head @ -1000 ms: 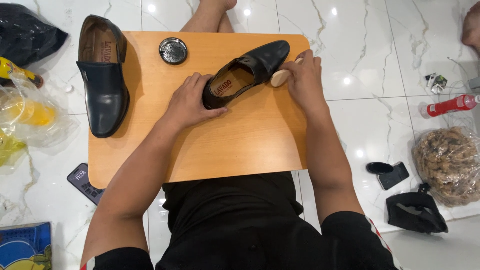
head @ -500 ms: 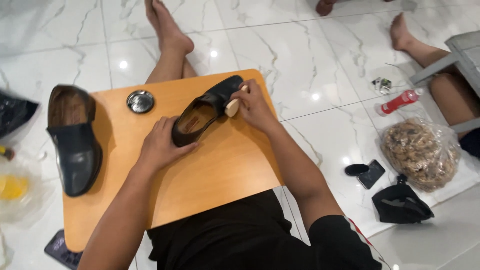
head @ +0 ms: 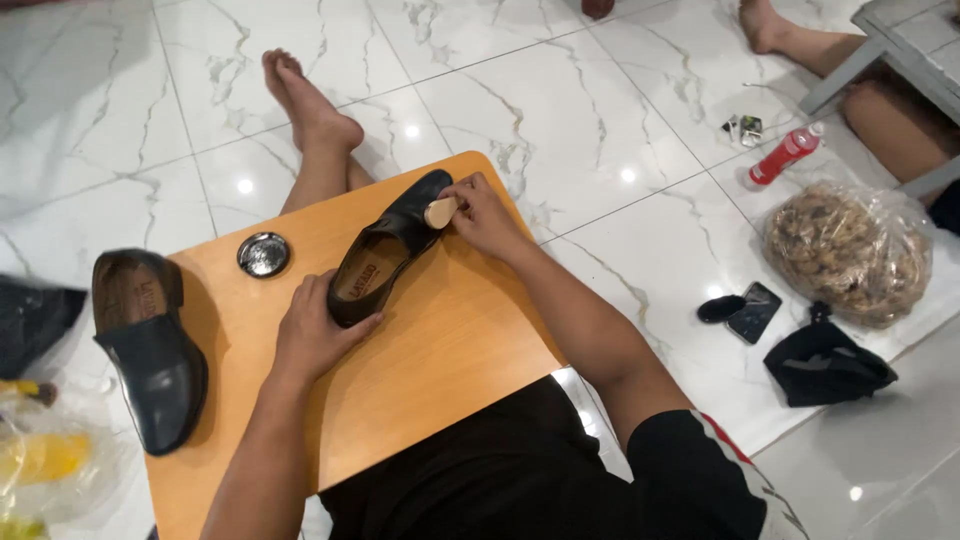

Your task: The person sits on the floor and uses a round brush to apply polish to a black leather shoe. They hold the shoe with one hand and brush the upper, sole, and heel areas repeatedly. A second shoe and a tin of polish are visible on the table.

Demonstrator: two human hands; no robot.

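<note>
A second black shoe (head: 150, 350) lies on the bench (head: 440, 350), well left of the fingers, and a small round tin (head: 264, 254) sits just beyond the left hand (head: 318, 335). That hand's fingers clamp the heel of the black shoe (head: 385, 255). The right hand (head: 482, 215) pinches a wooden-backed brush (head: 440, 212) against the toe. A hard stroke could likely skid the shoe from the fingers, toward the bench's far edge.

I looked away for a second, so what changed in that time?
Mainly the view swung, showing more floor. The right hand still presses the wooden-handled brush on the black shoe; the left hand still steadies its heel. Second shoe and round tin stayed.
</note>
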